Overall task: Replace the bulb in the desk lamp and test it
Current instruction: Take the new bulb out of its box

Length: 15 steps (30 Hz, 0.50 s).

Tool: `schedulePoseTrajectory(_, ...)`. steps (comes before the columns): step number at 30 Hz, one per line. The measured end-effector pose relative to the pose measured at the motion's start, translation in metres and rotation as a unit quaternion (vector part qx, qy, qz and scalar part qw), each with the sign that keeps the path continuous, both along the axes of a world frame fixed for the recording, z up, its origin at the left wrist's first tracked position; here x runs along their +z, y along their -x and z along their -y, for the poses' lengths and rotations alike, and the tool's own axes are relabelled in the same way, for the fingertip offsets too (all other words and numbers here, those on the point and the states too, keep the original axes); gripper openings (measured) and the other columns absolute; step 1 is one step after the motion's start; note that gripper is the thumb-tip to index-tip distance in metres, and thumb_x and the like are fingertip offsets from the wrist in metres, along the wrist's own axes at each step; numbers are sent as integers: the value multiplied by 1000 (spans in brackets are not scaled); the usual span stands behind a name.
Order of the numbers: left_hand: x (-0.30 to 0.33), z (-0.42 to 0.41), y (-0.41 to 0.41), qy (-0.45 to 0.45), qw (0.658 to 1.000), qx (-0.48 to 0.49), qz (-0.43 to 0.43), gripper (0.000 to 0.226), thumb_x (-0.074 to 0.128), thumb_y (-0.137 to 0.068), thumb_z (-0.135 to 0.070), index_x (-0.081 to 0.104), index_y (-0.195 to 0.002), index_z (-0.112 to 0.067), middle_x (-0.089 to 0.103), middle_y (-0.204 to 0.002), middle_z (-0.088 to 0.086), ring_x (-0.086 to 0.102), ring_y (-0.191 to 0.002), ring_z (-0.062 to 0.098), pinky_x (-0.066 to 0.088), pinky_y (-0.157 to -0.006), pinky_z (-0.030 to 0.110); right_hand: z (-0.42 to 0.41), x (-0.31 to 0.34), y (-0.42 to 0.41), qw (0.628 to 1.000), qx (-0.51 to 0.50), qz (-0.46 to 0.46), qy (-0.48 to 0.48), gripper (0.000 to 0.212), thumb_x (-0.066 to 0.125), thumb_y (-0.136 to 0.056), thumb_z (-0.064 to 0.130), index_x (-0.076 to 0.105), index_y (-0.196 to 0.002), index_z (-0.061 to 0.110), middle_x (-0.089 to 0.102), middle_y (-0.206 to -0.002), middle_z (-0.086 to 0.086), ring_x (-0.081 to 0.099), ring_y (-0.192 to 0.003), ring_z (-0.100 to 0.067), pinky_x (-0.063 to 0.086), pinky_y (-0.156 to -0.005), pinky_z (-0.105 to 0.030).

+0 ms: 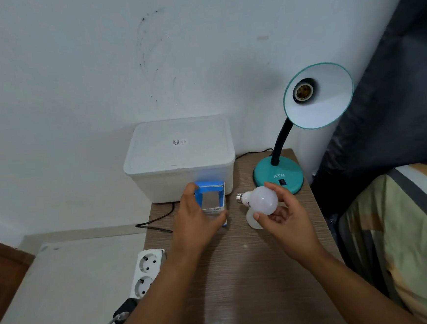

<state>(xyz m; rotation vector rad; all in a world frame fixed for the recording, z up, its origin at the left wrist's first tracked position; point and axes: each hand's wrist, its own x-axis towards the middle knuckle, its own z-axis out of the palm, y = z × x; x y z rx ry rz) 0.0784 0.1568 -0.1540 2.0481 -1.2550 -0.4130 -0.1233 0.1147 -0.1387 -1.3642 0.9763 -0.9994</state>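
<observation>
White bulb (264,200) — held above the table by the right hand (284,215), fingertips and thumb curled around the frosted globe; its metal screw cap points left, toward the box. Directly beneath and partly hidden by it lies a second white bulb (253,221) on the tabletop; only part of its rounded globe shows, so its orientation cannot be told.

Blue-and-white bulb box (214,202) — stands on the table just left of the held bulb, top flaps open, interior visible. The left hand (196,220) grips it, thumb on the near right side, fingers wrapped over the far left edge.

Desk lamp (278,173) — teal round base with a dark switch and white lettering, at the far right corner of the table, near the right hand. A black gooseneck rises to a teal-rimmed shade (325,107) tilted toward the camera; the socket (303,91) inside is bare.

Table (244,274) — brown wood-grain top.

White lidded container (180,156) — at the back of the table against the wall, just behind the box.

Black cord (155,221) — runs off the table's left edge.

White power strip (145,272) — at the table's left edge, two round outlets showing, a dark adapter (124,310) plugged in below them.

Striped fabric (404,236) — at the right.
</observation>
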Motion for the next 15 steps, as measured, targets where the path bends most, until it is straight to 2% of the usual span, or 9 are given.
schedulePoseTrajectory(3, -4, -5, 2, 10, 1000, 7, 2, 86, 83, -77, -43, 26, -139, -26, 46, -141, 3, 50, -127, 23, 49, -100, 36, -2, -1, 2, 1000, -7, -5, 1, 63, 78, -78, 2, 56, -126, 36, 62, -113, 25, 66, -105, -9, 57, -86, -26)
schedulePoseTrajectory(5, -5, -7, 4, 11, 1000, 13, 6, 86, 83, -78, -44, 31, -144, -21, 46, -144, 4, 46, -133, 21, 46, -103, 35, -4, -1, 4, 1000, -10, -6, 1, 63, 78, -79, 3, 55, -126, 37, 61, -116, 20, 66, -106, -8, 57, -87, -27)
schedulePoseTrajectory(9, -8, -9, 11, 17, 1000, 11, 6, 77, 80, -80, -44, 41, -142, -18, 49, -142, 3, 45, -131, 16, 38, -93, 22, -3, -3, 7, 1000, -15, -10, 3, 62, 77, -80, 3, 54, -128, 36, 59, -120, 18, 65, -107, -8, 57, -89, -29)
schedulePoseTrajectory(15, -11, -9, 14, 21, 999, 31, -4, 69, 82, -79, -42, 50, -134, -14, 55, -135, 4, 50, -127, 17, 39, -87, 23, -2, -9, 12, 1000, -17, -16, 20, 63, 77, -82, 7, 51, -128, 40, 54, -130, 16, 64, -110, -8, 57, -88, -26)
